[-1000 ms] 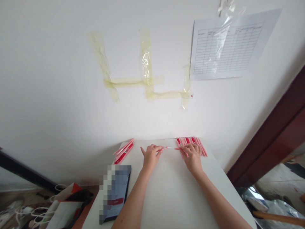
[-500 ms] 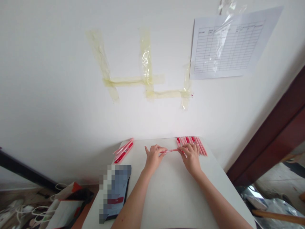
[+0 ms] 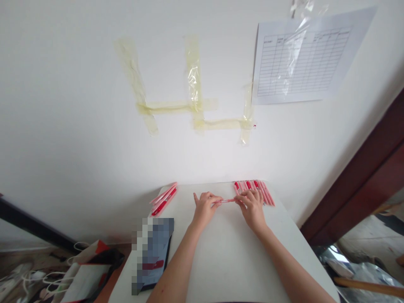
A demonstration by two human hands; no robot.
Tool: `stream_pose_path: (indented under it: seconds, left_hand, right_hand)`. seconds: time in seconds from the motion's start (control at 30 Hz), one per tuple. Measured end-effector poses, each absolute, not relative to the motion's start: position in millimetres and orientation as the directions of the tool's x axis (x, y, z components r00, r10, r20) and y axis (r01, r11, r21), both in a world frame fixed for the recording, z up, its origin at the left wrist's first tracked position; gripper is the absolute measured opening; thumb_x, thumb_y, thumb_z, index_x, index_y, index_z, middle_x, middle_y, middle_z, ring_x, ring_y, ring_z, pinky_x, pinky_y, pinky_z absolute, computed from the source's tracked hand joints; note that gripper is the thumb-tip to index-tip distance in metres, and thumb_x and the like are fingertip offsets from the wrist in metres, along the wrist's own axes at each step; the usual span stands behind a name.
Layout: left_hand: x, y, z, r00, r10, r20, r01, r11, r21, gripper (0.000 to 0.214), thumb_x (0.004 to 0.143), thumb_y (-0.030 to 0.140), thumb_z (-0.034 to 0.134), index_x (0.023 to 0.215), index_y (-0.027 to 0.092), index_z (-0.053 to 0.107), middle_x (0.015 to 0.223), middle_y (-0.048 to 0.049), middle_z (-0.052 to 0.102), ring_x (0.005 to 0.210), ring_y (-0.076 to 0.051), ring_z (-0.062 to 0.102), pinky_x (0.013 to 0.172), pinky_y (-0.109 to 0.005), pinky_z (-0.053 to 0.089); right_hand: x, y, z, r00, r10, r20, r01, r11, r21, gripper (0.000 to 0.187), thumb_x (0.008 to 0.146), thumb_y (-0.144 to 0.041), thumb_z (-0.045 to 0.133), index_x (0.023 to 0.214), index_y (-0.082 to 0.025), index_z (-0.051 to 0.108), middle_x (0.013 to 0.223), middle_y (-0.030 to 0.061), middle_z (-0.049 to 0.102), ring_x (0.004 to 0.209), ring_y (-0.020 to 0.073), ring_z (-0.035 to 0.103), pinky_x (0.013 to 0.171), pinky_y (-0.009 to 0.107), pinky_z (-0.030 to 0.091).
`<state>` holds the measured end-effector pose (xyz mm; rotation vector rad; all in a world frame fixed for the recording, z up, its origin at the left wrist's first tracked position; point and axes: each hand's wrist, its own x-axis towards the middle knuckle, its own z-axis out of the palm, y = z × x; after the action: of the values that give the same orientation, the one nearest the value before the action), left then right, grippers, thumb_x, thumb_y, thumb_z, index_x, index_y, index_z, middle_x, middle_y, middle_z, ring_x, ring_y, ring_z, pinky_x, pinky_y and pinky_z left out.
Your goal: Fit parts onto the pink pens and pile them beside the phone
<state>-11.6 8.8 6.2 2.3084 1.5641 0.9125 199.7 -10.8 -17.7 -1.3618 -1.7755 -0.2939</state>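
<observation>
A slim pinkish-red pen [image 3: 227, 200] lies level between my hands, above the far part of the white table [image 3: 221, 256]. My left hand [image 3: 205, 207] pinches its left end between thumb and fingers, with the little of the end hidden. The right end is in the closed fingertips of my right hand [image 3: 252, 207]. Just behind my right hand is a row of pink and red pens [image 3: 267, 194], partly covered by the fingers. A smaller group of pink and red pens [image 3: 164, 201] lies at the table's far left corner.
A tablet [image 3: 154, 252], partly blurred out, lies at the table's left edge. The white wall [image 3: 217, 164] rises directly behind the table, with yellowed tape and a printed sheet [image 3: 303, 63]. Bags and cables [image 3: 82, 269] are on the floor at left; plastic wrapping [image 3: 372, 273] is at right.
My left hand has shifted very slightly to the right along the pen, and my right hand slightly left. The pens on the table have not moved.
</observation>
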Motion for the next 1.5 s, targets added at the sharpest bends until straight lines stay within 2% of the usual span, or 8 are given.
stream_pose_path:
  seconds: [0.3, 0.5, 0.67, 0.83, 1.0, 1.17, 1.3, 1.5]
  left_hand:
    - [-12.2, 8.4, 7.0, 0.246, 0.89, 0.385, 0.769, -0.421, 0.482, 0.019, 0.087, 0.03, 0.064, 0.1, 0.04, 0.073, 0.098, 0.0014, 0.067, 0.108, -0.019, 0.057, 0.114, -0.069, 0.001]
    - [-14.7, 11.0, 5.3, 0.212, 0.891, 0.402, 0.769, -0.406, 0.495, 0.019, 0.087, 0.029, 0.063, 0.1, 0.04, 0.072, 0.098, 0.0018, 0.067, 0.107, -0.019, 0.057, 0.114, -0.07, -0.001]
    - [-16.3, 11.9, 5.1, 0.204, 0.894, 0.399, 0.772, -0.398, 0.497, 0.019, 0.088, 0.029, 0.063, 0.1, 0.04, 0.072, 0.099, 0.0017, 0.066, 0.108, -0.019, 0.057, 0.114, -0.069, -0.001]
    - [-15.0, 10.3, 6.5, 0.222, 0.893, 0.392, 0.765, -0.409, 0.497, 0.018, 0.088, 0.031, 0.063, 0.1, 0.04, 0.073, 0.101, 0.0015, 0.066, 0.108, -0.019, 0.056, 0.115, -0.068, -0.002]
    - [-15.3, 10.5, 6.2, 0.209, 0.889, 0.407, 0.768, -0.407, 0.495, 0.017, 0.088, 0.031, 0.062, 0.1, 0.039, 0.073, 0.1, 0.0015, 0.067, 0.107, -0.019, 0.056, 0.115, -0.068, -0.002]
    - [-15.5, 10.9, 6.1, 0.209, 0.887, 0.412, 0.768, -0.41, 0.492, 0.017, 0.088, 0.031, 0.063, 0.098, 0.039, 0.073, 0.099, 0.0021, 0.066, 0.107, -0.018, 0.057, 0.115, -0.068, -0.002]
    - [-15.0, 10.0, 6.5, 0.211, 0.882, 0.421, 0.772, -0.415, 0.481, 0.017, 0.087, 0.029, 0.064, 0.097, 0.04, 0.073, 0.099, 0.0026, 0.066, 0.107, -0.017, 0.057, 0.115, -0.068, -0.002]
    - [-15.0, 9.2, 7.6, 0.208, 0.883, 0.421, 0.774, -0.412, 0.482, 0.017, 0.088, 0.03, 0.064, 0.098, 0.04, 0.073, 0.098, 0.0025, 0.066, 0.107, -0.018, 0.057, 0.115, -0.068, -0.002]
  right_hand:
    - [197.3, -9.2, -21.9, -0.025, 0.747, 0.664, 0.916, 0.282, -0.283, 0.025, 0.096, -0.039, 0.05, 0.086, -0.028, 0.071, 0.105, 0.0064, 0.063, 0.107, 0.0281, 0.049, 0.102, 0.055, 0.034]
    - [198.6, -8.8, -23.4, -0.025, 0.735, 0.678, 0.901, 0.311, -0.304, 0.037, 0.093, -0.052, 0.051, 0.12, -0.028, 0.059, 0.12, 0.0095, 0.058, 0.112, 0.0294, 0.048, 0.103, 0.056, 0.034]
    - [199.9, -10.4, -19.0, -0.052, 0.739, 0.672, 0.892, 0.338, -0.302, 0.025, 0.096, -0.045, 0.049, 0.094, -0.026, 0.064, 0.114, 0.0072, 0.06, 0.109, 0.0274, 0.049, 0.102, 0.054, 0.035]
    - [200.4, -11.0, -17.2, -0.035, 0.732, 0.68, 0.888, 0.335, -0.315, 0.03, 0.097, -0.039, 0.047, 0.079, -0.024, 0.066, 0.113, 0.0068, 0.061, 0.111, 0.0281, 0.046, 0.1, 0.053, 0.036]
    - [201.7, -9.7, -17.5, -0.032, 0.718, 0.695, 0.869, 0.363, -0.336, 0.026, 0.092, -0.049, 0.055, 0.102, -0.028, 0.067, 0.114, 0.0072, 0.061, 0.111, 0.0277, 0.046, 0.099, 0.051, 0.037]
    - [200.3, -8.0, -19.4, -0.055, 0.73, 0.682, 0.854, 0.388, -0.347, 0.025, 0.094, -0.046, 0.052, 0.088, -0.025, 0.065, 0.11, 0.0075, 0.061, 0.11, 0.0277, 0.047, 0.099, 0.051, 0.036]
    - [200.2, -7.4, -20.7, -0.068, 0.751, 0.657, 0.854, 0.384, -0.35, 0.034, 0.098, -0.041, 0.044, 0.077, -0.024, 0.065, 0.111, 0.0065, 0.061, 0.111, 0.0276, 0.045, 0.099, 0.052, 0.035]
    - [200.7, -8.6, -18.5, -0.059, 0.742, 0.668, 0.842, 0.397, -0.366, 0.028, 0.092, -0.052, 0.054, 0.099, -0.026, 0.064, 0.111, 0.007, 0.061, 0.108, 0.0268, 0.047, 0.094, 0.047, 0.04]
